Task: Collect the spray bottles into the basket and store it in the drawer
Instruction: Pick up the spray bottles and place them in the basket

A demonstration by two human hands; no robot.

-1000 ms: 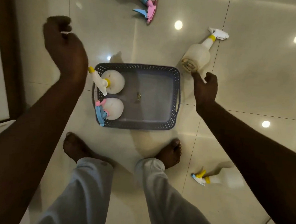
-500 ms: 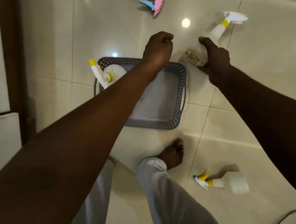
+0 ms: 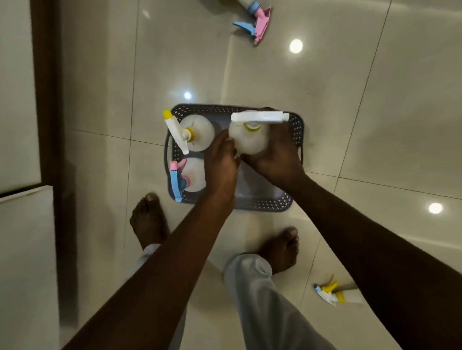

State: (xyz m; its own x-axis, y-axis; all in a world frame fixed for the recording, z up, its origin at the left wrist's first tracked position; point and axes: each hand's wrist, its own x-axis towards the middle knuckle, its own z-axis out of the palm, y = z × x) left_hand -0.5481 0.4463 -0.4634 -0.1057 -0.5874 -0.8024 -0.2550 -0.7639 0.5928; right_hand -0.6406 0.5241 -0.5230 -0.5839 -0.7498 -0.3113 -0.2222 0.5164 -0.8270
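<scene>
Bottle [image 3: 249, 140] upright over basket [image 3: 296, 124], gripped btwn both hands.

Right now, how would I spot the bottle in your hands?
Find the grey basket on the floor by the feet. Both hands hold a bottle over it. Its trigger is all white with a yellow collar, and it is the only one lifted.

Left half of the grey perforated plastic basket [image 3: 297, 130] is blocked by two upright translucent bottles: yellow-nozzled one [image 3: 197, 135] at back, pink-and-blue-triggered one [image 3: 193, 174] in front. Right half is open floor, except where my hands hold a white-triggered bottle [image 3: 250, 135] over its back.
</scene>
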